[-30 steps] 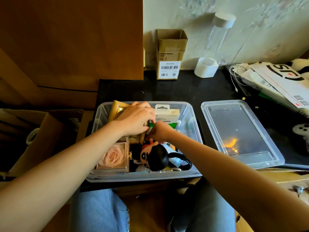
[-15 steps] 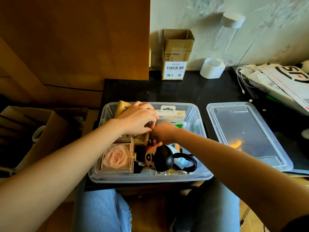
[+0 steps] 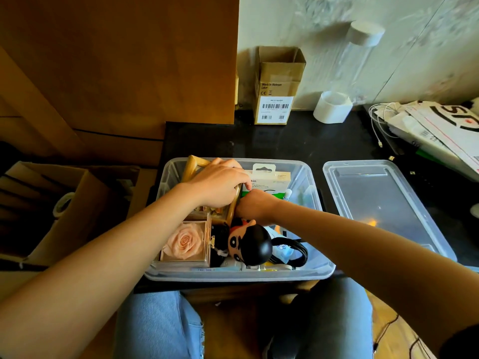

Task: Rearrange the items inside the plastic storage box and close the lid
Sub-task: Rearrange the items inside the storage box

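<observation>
Both hands work inside the storage box (image 3: 315,182).
Left hand (image 3: 217,186) clamps the wooden frame (image 3: 193,164); right hand (image 3: 252,206) digs in, grip hidden. Seat frame flat so the lid (image 3: 383,200) shuts.

Both hands crowd the storage box (image 3: 315,182) middle. Behind the right hand (image 3: 252,206) a white carton (image 3: 269,178) stands; nearer than it, a black-haired figurine (image 3: 250,244) blocks. Right of it, the lid (image 3: 383,203) lies flat, open above.
</observation>
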A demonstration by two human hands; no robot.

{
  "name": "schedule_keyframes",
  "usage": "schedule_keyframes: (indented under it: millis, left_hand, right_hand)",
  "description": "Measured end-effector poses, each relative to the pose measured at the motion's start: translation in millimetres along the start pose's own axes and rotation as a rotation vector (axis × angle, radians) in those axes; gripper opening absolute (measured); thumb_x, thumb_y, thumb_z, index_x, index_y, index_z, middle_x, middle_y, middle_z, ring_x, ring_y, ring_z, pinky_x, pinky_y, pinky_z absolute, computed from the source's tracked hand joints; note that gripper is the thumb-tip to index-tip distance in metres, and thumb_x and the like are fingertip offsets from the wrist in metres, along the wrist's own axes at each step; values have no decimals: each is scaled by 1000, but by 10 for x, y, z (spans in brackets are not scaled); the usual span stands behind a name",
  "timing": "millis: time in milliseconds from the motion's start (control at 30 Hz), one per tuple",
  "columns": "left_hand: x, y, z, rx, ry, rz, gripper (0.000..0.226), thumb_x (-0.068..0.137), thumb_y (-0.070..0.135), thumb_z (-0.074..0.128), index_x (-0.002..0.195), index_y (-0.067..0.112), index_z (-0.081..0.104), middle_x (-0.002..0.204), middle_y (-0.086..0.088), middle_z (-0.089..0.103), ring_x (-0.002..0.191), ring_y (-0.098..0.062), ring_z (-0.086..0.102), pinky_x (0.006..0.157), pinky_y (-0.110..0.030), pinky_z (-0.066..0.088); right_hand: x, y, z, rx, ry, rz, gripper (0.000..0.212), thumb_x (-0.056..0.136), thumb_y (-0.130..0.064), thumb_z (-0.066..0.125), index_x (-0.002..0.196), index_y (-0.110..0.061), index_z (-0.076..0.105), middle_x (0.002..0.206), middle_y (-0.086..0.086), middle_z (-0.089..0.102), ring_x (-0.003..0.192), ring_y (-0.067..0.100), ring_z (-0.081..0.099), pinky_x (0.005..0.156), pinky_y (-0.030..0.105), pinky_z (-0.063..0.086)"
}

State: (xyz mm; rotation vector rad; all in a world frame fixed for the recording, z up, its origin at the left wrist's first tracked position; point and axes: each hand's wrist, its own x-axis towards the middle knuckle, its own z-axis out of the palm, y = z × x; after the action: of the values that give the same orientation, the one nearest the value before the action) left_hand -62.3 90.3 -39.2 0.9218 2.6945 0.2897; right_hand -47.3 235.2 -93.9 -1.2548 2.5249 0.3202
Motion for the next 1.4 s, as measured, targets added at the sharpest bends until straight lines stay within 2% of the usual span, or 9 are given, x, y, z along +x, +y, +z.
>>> schedule_keyframes:
  millis: [167, 333, 600, 767, 933, 1033, 1200, 1333, 1400]
  left_hand:
    - [29, -6, 17, 43, -10, 47, 49, 84, 3, 41, 110, 41, 58, 132, 11, 49, 125, -19, 36, 106, -37, 25]
    - [72, -7, -22, 40, -72, 5, 59, 82, 0, 36, 120, 40, 55, 140, 7, 43, 130, -21, 32, 108, -40, 24]
    - [93, -8, 8, 13, -62, -30, 63, 81, 1, 37, 127, 42, 51, 141, 6, 43, 132, -23, 32, 108, -44, 27]
    - [95, 39, 19, 48, -22, -16, 62, 82, 0, 38, 132, 35, 49, 139, 5, 47, 130, -20, 32, 106, -40, 27]
    - [53, 110, 16, 55, -10, -10, 60, 85, -1, 40, 133, 34, 50, 142, 9, 44, 130, -17, 30, 107, -39, 22]
    - [20, 127, 6, 59, -25, -11, 58, 86, 0, 41, 133, 34, 50, 144, 8, 42, 131, -17, 29, 108, -40, 21]
    - [14, 147, -3, 63, -30, -9, 57, 86, 0, 41, 131, 35, 52, 141, 9, 43, 131, -17, 29, 109, -38, 19]
    - [26, 155, 29, 75, -15, -6, 56, 88, 1, 41, 130, 37, 52, 138, 8, 44, 130, -17, 29, 108, -39, 19]
    - [27, 158, 33, 73, -15, -6, 55, 88, 2, 41, 129, 36, 53, 138, 8, 44, 129, -17, 29, 107, -39, 19]
  right_hand:
    - [5, -51, 61, 93, 65, 64, 18, 88, -16, 52, 82, -6, 66, 81, 10, 66, 76, 28, 62, 60, 25, 33]
    - [-61, -25, 59, 108, 96, 75, 19, 90, -16, 51, 101, -14, 67, 92, 7, 67, 84, 27, 62, 63, 27, 37]
    - [-274, 29, -99, 626, 136, 363, 21, 87, -21, 62, 107, -19, 66, 106, 0, 63, 88, 13, 54, 76, 22, 42]
    - [-532, 198, -208, 344, 17, 512, 26, 90, -27, 59, 111, -12, 61, 110, 8, 64, 92, 23, 61, 77, 30, 52]
    - [-551, 152, -123, 12, -152, 577, 30, 92, -9, 52, 121, -4, 56, 111, 10, 63, 94, 25, 63, 69, 27, 47]
    - [-459, 138, -118, 53, -195, 625, 31, 90, -7, 53, 121, -2, 55, 108, 11, 62, 94, 25, 61, 65, 27, 42]
    - [-375, 204, -71, 301, -298, 609, 20, 88, -14, 57, 100, 1, 65, 74, 5, 56, 73, 18, 51, 66, 24, 44]
    - [-392, 229, -92, 360, -158, 638, 22, 87, -10, 56, 106, 1, 62, 90, 10, 61, 80, 22, 56, 64, 23, 46]
    - [-412, 216, -86, 297, -145, 661, 27, 87, -6, 56, 113, -2, 58, 105, 12, 61, 93, 26, 61, 74, 27, 50]
